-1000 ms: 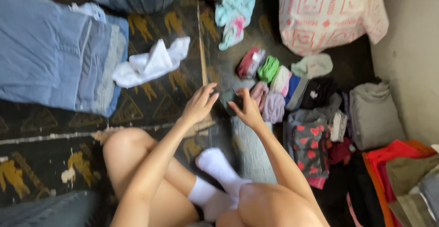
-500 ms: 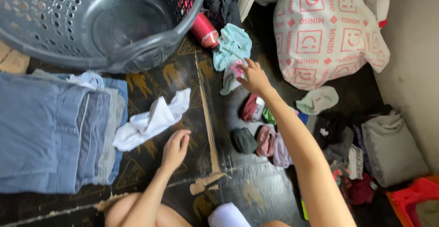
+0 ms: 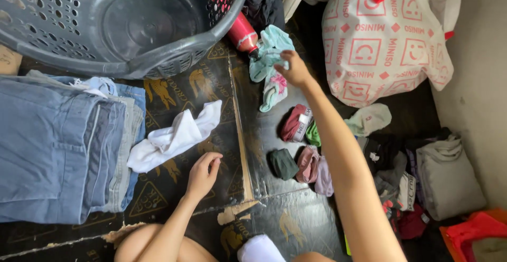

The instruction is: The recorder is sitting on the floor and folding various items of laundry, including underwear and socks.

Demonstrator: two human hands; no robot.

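My right hand point(image 3: 294, 70) reaches far forward and pinches a light teal garment point(image 3: 270, 56) that lies crumpled on the dark floor mat, next to a red bottle point(image 3: 242, 32). My left hand point(image 3: 203, 170) rests loosely curled on the mat, holding nothing, just below a crumpled white cloth point(image 3: 171, 137). Under my right forearm lies a cluster of small folded pieces: a dark green one point(image 3: 283, 164), a pink one point(image 3: 308, 163), a maroon one point(image 3: 293, 122).
A grey perforated laundry basket point(image 3: 174, 56) stands at the top left. Folded jeans point(image 3: 58, 146) are stacked at the left. A large white and red patterned bag point(image 3: 380, 40) sits at the top right, with folded clothes point(image 3: 449, 172) along the wall on the right.
My right hand left the small folded pieces, stretched forward and took hold of the teal garment. My left hand dropped to the mat. The view tilted up, showing the basket.
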